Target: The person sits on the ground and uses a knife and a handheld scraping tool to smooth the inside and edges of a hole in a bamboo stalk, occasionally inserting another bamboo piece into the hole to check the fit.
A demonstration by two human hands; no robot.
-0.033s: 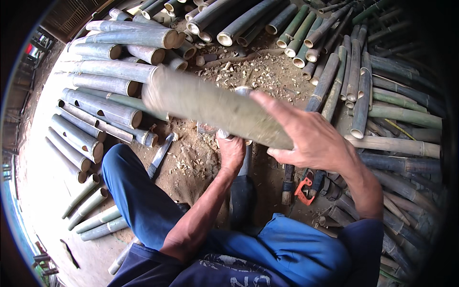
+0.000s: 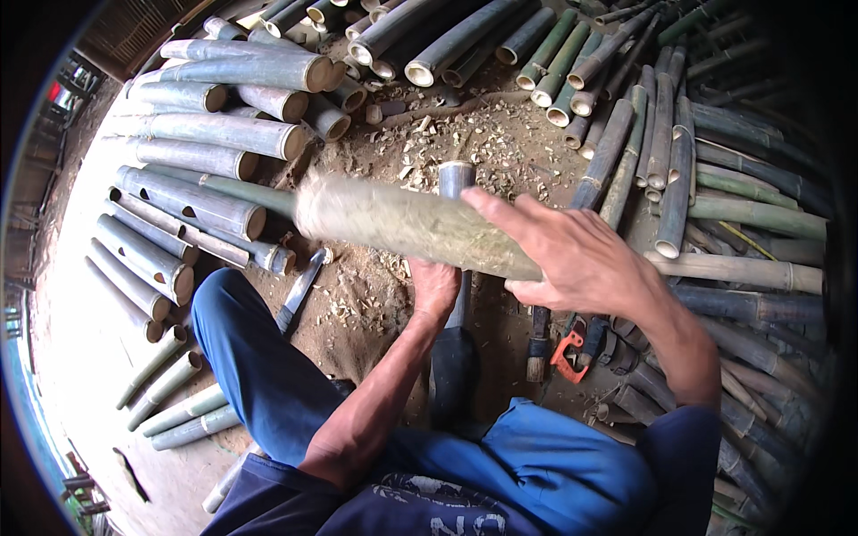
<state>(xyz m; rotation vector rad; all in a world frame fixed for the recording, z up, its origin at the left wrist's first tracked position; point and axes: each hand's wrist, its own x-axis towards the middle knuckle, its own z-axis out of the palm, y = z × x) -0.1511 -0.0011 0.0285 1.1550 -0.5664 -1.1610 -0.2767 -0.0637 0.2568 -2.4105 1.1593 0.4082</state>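
Note:
My right hand (image 2: 585, 259) grips one end of a thick, pale wooden club (image 2: 402, 221), its far end smeared by motion. The club lies nearly level across my view, above my left hand (image 2: 435, 286). My left hand is closed, but the club hides its fingertips and whatever they hold. Beside and beyond it, a dark bamboo tube (image 2: 457, 179) runs between my legs, its cut end facing away from me. The club also covers the middle of this tube.
A long blade (image 2: 302, 290) lies on the ground by my left knee. An orange-handled saw (image 2: 568, 353) and a brown-handled tool (image 2: 536, 357) lie right of the tube. Bamboo piles (image 2: 201, 152) surround me left, far and right. Wood chips (image 2: 429, 143) litter the ground.
The club's far end has swung down and slightly right, so the club is more level. It now covers the pale round end that showed at my left fist.

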